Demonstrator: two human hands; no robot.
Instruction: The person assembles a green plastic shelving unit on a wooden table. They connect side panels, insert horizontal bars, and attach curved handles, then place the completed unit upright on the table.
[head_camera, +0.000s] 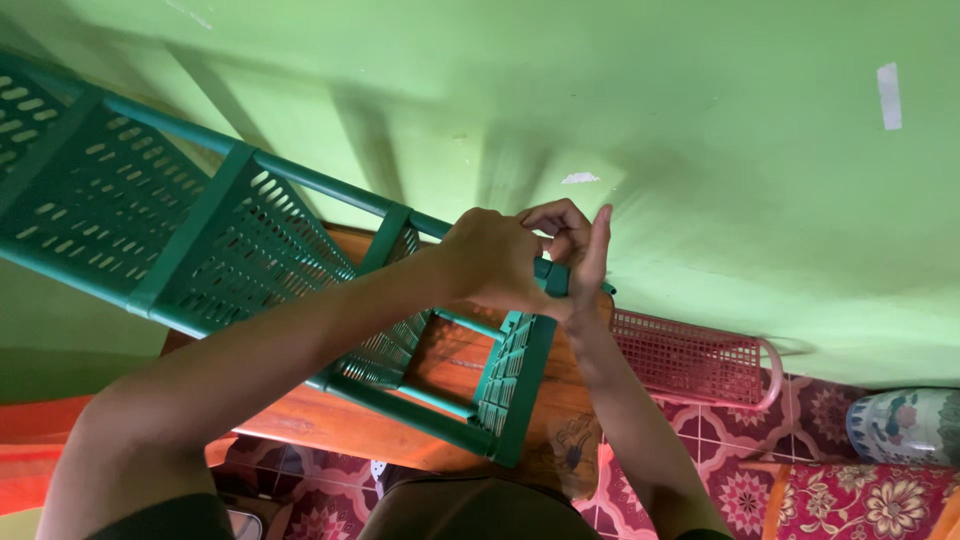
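Item: green plastic rack (200, 235), tiered, with perforated shelf panels joined by round corner poles. It lies tilted on its side, running from the upper left of the view down to the centre, its lower end resting over a brown wooden desk (330, 420) and its upper length leaning against the green wall (700, 150).

Left hand (495, 262): fingers curled closed around the end of the rack's upper pole, knuckles toward the camera, forearm crossing in front of the lower shelves. The grip looks firm; the pole end itself is mostly hidden under the fingers.

Right hand (580, 255): raised upright just beside the left hand, touching it. The palm and straight fingers press against the same pole end, while the thumb and forefinger curl over the top. A small green pole cap (556, 280) shows between the two hands; whether the right hand grips it or only presses on it cannot be told.

Surroundings: a pink plastic mesh basket (690, 358) lies on its side against the wall, just right of the right wrist. A white ceramic jar (905, 425) with floral pattern stands at the far right edge. Patterned red floor tiles (800, 490) lie below. Two scraps of white tape (888, 95) are stuck on the wall.
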